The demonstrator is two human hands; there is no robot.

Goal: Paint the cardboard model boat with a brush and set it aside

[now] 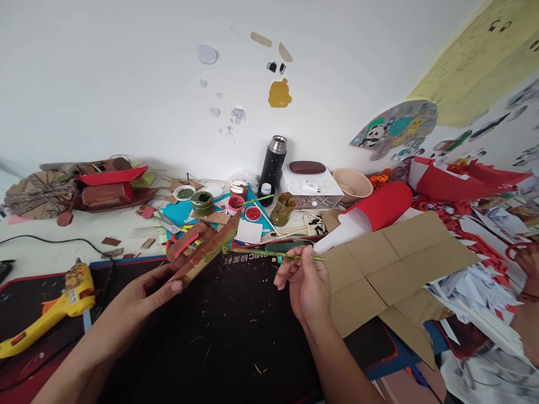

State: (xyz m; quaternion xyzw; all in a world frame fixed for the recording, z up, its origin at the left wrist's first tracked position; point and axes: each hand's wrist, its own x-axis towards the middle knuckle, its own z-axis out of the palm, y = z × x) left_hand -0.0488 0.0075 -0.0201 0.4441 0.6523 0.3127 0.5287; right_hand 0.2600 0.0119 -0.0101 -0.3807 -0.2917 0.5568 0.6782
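Hands above the open black mat [236, 331]: left hand [145, 292] grips cardboard boat [202, 247], right hand [305, 283] pinches green brush [278, 254].

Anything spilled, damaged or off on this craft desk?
Yes: pale crumbs and slivers are scattered over the black mat below the cardboard model held in the left hand. The right hand holds a green brush. No spilled paint visible.

Yellow glue gun [50, 311] at lower left. Black thermos flask [273, 163] at centre, against the wall. Flattened brown cardboard [391, 269] at right; red paper roll [379, 209] behind it. Jar [202, 203], apparently green paint, centre-left.
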